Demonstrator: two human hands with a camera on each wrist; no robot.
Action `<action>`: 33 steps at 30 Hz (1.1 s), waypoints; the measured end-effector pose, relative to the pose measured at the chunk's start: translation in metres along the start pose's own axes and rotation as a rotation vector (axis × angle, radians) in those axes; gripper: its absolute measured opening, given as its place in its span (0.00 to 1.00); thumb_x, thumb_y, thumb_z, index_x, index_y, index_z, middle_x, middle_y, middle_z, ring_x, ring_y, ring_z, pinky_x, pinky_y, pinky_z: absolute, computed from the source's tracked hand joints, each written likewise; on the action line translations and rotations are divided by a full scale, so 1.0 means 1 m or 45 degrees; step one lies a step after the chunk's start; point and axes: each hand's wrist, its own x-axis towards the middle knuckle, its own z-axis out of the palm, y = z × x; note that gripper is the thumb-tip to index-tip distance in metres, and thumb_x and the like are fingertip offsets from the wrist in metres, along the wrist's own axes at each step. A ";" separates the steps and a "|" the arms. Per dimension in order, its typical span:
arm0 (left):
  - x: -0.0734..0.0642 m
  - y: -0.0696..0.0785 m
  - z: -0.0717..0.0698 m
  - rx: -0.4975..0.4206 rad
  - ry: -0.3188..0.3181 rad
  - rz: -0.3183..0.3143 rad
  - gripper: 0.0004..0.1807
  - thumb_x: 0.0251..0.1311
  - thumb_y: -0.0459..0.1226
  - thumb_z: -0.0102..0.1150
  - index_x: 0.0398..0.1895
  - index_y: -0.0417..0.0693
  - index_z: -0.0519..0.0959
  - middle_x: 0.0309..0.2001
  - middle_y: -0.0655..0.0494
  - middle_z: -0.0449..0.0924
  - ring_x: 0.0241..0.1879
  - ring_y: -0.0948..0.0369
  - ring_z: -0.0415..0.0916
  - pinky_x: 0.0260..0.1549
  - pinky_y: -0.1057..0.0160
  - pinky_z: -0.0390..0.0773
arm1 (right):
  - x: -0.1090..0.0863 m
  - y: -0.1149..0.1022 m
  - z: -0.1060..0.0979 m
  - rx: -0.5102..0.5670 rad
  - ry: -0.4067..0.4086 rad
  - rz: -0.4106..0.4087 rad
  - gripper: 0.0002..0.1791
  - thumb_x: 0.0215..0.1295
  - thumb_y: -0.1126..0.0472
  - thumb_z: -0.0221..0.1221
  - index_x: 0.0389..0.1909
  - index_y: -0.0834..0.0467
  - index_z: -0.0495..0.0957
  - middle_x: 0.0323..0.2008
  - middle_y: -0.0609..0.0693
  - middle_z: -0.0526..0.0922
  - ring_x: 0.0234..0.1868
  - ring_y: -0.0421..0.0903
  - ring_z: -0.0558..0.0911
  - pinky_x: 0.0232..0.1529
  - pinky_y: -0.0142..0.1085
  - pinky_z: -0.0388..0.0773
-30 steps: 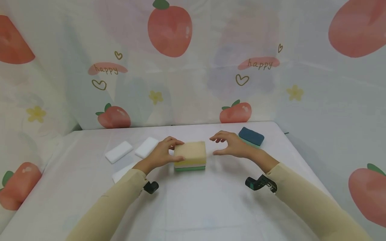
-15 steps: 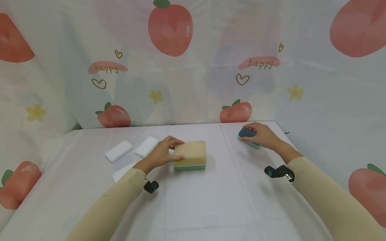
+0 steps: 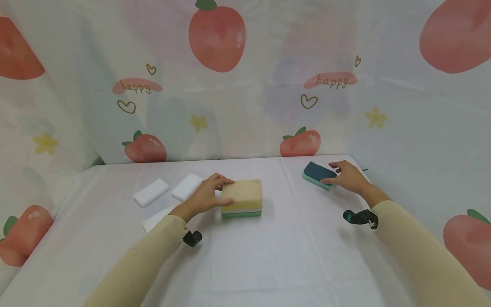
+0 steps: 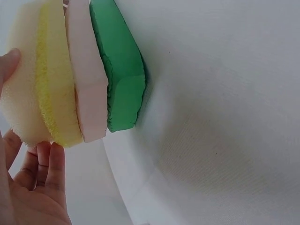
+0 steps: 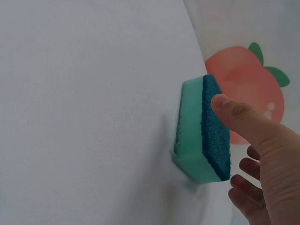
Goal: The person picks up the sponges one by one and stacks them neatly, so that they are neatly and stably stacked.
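Observation:
My left hand (image 3: 205,194) holds the left side of a layered stack of sponges (image 3: 242,194), thumb on the near side and fingers on the far side. In the left wrist view the stack (image 4: 86,79) shows beige, yellow, pale pinkish-white and green layers, the green one lowest against the table. At the back right lies a sponge (image 3: 317,172) with a dark blue scouring top and mint-green body. My right hand (image 3: 347,175) is at its right end, fingers spread. In the right wrist view the thumb overlaps the blue face of this sponge (image 5: 190,124), while the other fingers stay off it.
Several white blocks lie left of the stack, among them one white block (image 3: 151,192) farthest left and another white block (image 3: 186,187) nearer my left hand. A third is partly hidden by my left forearm. The white-covered table (image 3: 268,256) ends at a fruit-patterned cloth backdrop (image 3: 245,106).
My right hand moved from beside the stack to the blue and green sponge, covered it, then shifted right with its fingers off the top. My left hand and the stack stayed put.

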 end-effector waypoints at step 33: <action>0.000 -0.002 0.000 -0.022 0.008 0.011 0.32 0.49 0.46 0.76 0.59 0.49 0.79 0.52 0.51 0.72 0.50 0.54 0.75 0.54 0.55 0.77 | 0.011 0.016 0.018 0.035 0.011 0.064 0.45 0.60 0.47 0.67 0.66 0.75 0.63 0.61 0.74 0.68 0.56 0.67 0.70 0.59 0.60 0.69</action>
